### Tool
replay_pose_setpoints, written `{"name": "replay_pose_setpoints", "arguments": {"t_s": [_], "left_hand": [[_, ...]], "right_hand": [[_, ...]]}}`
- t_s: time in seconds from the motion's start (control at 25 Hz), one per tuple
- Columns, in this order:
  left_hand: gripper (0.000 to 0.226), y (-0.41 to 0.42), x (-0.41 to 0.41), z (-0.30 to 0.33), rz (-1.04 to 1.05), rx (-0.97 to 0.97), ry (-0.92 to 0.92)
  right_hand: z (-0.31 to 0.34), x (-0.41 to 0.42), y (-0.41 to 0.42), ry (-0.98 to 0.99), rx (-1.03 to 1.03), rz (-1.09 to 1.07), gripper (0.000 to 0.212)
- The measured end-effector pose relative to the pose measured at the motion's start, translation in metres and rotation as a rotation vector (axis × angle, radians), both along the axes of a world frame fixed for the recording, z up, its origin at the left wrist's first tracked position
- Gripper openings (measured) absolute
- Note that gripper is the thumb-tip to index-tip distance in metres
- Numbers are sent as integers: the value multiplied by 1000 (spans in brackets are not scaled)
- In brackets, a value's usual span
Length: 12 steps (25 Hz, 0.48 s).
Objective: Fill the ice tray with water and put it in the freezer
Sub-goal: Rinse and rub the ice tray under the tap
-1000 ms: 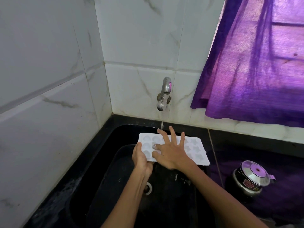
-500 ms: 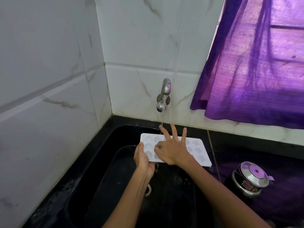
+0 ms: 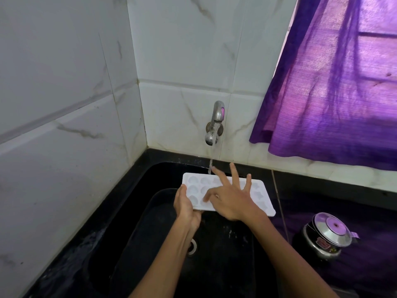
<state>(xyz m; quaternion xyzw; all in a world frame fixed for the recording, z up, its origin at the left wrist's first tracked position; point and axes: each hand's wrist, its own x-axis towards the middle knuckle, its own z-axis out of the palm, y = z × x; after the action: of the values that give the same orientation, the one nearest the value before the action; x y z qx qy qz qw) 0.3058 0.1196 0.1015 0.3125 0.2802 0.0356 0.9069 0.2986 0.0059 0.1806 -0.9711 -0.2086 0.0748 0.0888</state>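
A white ice tray [image 3: 261, 195] with shaped moulds hangs over the black sink [image 3: 163, 168], under the wall tap [image 3: 216, 123]. A thin stream of water [image 3: 211, 160] falls from the tap onto the tray's far edge. My left hand [image 3: 185, 208] grips the tray's left end, thumb on top. My right hand [image 3: 233, 195] lies spread over the tray's middle, its fingers straight and its index finger touching a mould near the left. The moulds under that hand are hidden.
White marble tiles close off the left and back. A purple curtain [image 3: 335, 87] hangs at the upper right. On the dark counter [image 3: 322, 186] to the right stands a steel pot with a lid [image 3: 328, 235]. The sink drain [image 3: 193, 247] shows below my left wrist.
The water stream has thickened and now reaches the tray. My right hand has shifted slightly over the moulds, fingers spread wider. The tray stays under the tap.
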Motion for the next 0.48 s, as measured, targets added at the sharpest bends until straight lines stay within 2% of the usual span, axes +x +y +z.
{"name": "replay_pose_setpoints", "arguments": {"t_s": [0.24, 0.48], "left_hand": [[40, -3, -1, 7, 8, -36, -2], [40, -4, -1, 3, 8, -13, 21]], "right_hand": [[-12, -9, 8, -68, -131, -15, 34], [-7, -5, 8, -30, -212, 13, 33]]}}
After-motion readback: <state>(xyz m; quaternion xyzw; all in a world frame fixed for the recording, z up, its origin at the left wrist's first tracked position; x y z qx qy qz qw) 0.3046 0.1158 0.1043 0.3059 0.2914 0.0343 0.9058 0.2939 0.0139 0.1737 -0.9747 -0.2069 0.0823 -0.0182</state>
